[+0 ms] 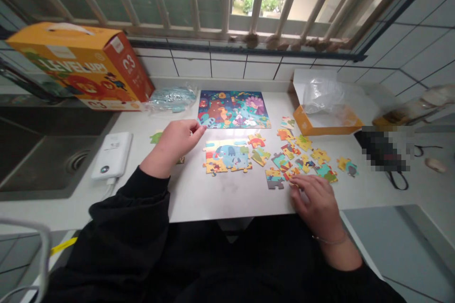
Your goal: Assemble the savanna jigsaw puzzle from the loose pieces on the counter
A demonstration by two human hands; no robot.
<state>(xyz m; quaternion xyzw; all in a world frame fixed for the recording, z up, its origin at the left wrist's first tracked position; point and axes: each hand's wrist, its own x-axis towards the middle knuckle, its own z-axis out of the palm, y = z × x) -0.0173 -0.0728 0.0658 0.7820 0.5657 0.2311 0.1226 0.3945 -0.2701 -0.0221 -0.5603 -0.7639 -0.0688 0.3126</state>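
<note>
Head view, one frame. I count two hands, both mine to read. The left hand [173, 144] hangs over the top edge of a part-built jigsaw section [226, 156], thumb and forefinger nearly closed; I cannot tell if a piece sits between them. The right hand [314, 203] rests curled on the counter [220, 199], fingertips [293, 189] at the lower edge of the loose puzzle pieces [302, 156], grip unclear.

Loose pieces: about thirteen right of the section, two more left of it; the left forearm partly covers one of those. A complete forest-animal picture board [233, 110] lies beyond the section.

Around: one orange box [81, 64] at far left, one clear bag of teal pieces [173, 98] beside it, one orange box tray [329, 120] holding crumpled plastic [322, 92], one white power bank [112, 155] with cable, one steel sink [46, 151], one pixelated dark object [382, 149]. Window bars [227, 0] run along the back.
</note>
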